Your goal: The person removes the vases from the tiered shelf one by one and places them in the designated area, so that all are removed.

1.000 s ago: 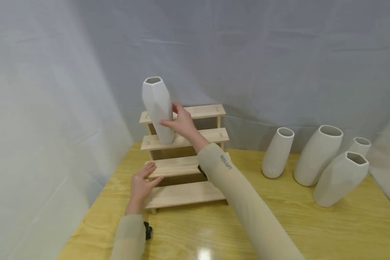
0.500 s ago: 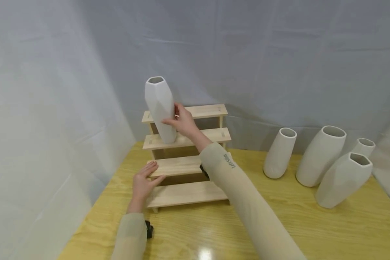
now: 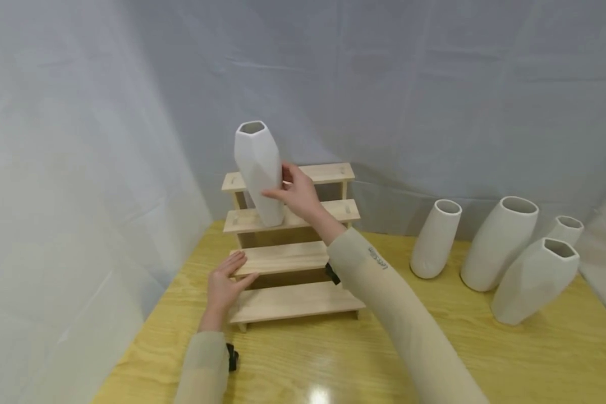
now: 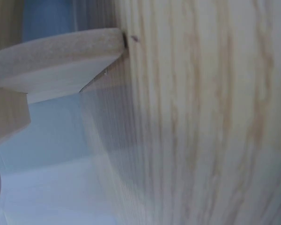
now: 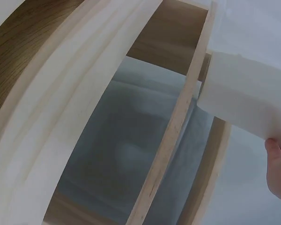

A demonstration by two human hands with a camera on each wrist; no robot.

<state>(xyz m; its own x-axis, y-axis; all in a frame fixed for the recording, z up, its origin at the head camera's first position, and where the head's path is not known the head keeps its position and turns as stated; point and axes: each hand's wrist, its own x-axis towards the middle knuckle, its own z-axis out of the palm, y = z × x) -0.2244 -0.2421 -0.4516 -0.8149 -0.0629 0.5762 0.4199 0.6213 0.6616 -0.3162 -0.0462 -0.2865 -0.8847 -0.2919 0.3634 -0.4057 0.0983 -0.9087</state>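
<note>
A tall white faceted vase (image 3: 259, 168) stands leaning slightly on the second-highest step of a wooden stepped stand (image 3: 283, 303). My right hand (image 3: 300, 193) holds the vase from its right side, thumb across the front and fingers reaching behind. In the right wrist view, the vase's lower end (image 5: 248, 93) is at the step, and the thumb (image 5: 277, 168) lies against it. My left hand (image 3: 224, 283) rests at the left end of the second step from the bottom, fingers on top and thumb at its front edge. The left wrist view mostly shows wood.
On the right of the yellow wood-grain table (image 3: 283, 365) stand several white vases: a slim one (image 3: 435, 241), a larger rounded one (image 3: 499, 244), a faceted one (image 3: 534, 280) and a partly hidden one (image 3: 568, 227). A grey cloth (image 3: 409, 112) hangs behind the stand.
My right hand has shifted the vase to the right along its step. The left hand has stayed on the stand, and the vases on the right have not moved.
</note>
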